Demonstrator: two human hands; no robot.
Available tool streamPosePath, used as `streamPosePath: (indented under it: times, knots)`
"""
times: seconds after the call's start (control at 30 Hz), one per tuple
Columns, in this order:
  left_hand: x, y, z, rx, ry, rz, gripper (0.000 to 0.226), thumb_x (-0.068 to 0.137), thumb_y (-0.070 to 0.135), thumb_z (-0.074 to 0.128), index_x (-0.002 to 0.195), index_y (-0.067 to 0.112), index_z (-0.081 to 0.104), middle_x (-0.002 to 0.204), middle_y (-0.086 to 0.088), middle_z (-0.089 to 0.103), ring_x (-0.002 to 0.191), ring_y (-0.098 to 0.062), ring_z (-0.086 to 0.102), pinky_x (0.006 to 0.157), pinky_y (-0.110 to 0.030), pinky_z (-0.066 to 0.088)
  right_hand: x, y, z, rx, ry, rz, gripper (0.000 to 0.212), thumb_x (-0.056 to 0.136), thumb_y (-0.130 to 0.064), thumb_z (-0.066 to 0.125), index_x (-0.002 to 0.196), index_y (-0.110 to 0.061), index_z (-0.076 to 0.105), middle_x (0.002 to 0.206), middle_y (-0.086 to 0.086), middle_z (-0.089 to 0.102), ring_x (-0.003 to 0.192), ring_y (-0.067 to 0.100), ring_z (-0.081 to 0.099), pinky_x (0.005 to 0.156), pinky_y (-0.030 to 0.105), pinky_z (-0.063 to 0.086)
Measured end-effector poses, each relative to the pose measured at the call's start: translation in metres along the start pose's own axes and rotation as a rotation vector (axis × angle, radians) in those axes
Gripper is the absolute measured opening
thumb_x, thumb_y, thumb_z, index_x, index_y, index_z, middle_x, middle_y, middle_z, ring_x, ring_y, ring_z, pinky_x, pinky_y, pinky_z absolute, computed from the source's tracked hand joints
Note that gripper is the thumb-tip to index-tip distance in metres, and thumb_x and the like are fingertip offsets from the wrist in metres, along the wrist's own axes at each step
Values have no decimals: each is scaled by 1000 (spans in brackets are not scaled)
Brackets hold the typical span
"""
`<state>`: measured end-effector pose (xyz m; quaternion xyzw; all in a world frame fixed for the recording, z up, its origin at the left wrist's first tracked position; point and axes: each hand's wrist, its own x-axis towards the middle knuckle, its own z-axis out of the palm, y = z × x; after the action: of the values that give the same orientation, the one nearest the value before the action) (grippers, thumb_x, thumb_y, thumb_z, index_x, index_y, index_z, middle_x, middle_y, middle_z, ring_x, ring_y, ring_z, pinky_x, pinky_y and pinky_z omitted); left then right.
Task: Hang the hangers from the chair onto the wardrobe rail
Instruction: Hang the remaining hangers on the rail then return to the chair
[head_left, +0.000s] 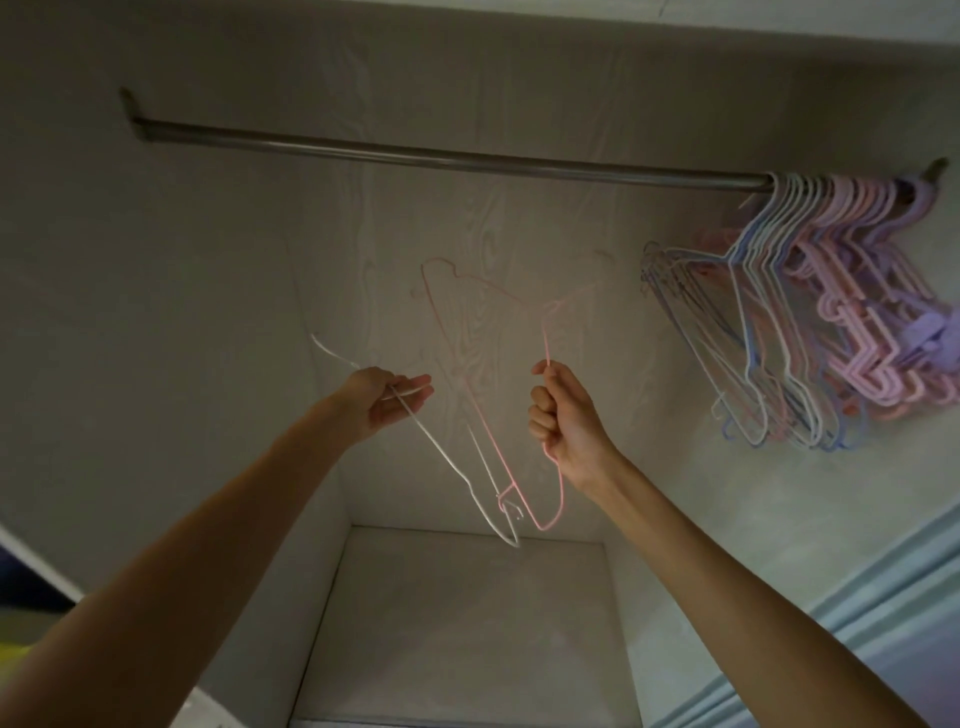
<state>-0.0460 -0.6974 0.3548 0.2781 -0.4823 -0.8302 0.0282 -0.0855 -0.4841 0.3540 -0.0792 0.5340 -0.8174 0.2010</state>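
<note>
Left hand (387, 402) pinches a white wire hanger (457, 470); right hand (563, 415) grips a pink wire hanger (491, 441), the two tangled at six o'clock below the wardrobe rail (415, 154); hung hangers (831, 322) crowd three o'clock

The inside of a built-in wardrobe in a home, seen from just in front of it in dim light. A metal rail (441, 156) runs across pale panels printed with a faint wood grain (467, 291), and a bunch of thin pink, blue and white hangers (810, 322) crowds its right end. Below sits a plain white shelf (467, 623), with a pale blue door edge (883, 597) at the lower right.
</note>
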Motion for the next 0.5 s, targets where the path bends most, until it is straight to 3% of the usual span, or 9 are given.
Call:
streamPosePath:
  times: [0.1, 0.2, 0.27, 0.4, 0.5]
  knots:
    - [0, -4, -2, -12, 45, 5, 23, 96, -5, 23, 82, 2, 40, 104, -14, 61, 44, -15, 67, 43, -21, 54, -5, -1, 4, 18, -59, 7, 24, 102, -20, 31, 86, -17, 48, 45, -10, 29, 35, 2, 22, 34, 14, 16]
    - [4, -8, -11, -80, 60, 9, 24, 97, -1, 24, 93, 2, 47, 120, -12, 58, 46, -12, 67, 44, -19, 54, -10, -2, 1, 92, -75, 11, 24, 102, -21, 31, 86, -17, 49, 45, -10, 28, 34, 2, 21, 34, 14, 16]
    - [4, -11, -21, -84, 12, 19, 24, 98, 3, 29, 87, 8, 50, 129, -10, 56, 54, -10, 70, 49, -20, 56, -10, -4, -3, 186, -46, -5, 24, 102, -21, 31, 86, -17, 49, 45, -10, 29, 33, 1, 22, 33, 14, 16]
    - [-7, -19, -26, 27, -80, -53, 21, 97, 6, 35, 85, 10, 52, 130, -9, 56, 62, -10, 72, 54, -21, 57, -5, -7, -6, 319, -13, -16, 24, 101, -19, 31, 85, -17, 48, 44, -10, 31, 31, 1, 24, 31, 13, 18]
    - [-13, -25, -15, 309, -87, -77, 17, 100, 12, 34, 102, 9, 51, 127, -10, 58, 78, -18, 69, 65, -28, 55, 0, -9, -5, 271, -34, 55, 24, 102, -19, 31, 84, -16, 48, 42, -8, 31, 30, 1, 25, 29, 12, 19]
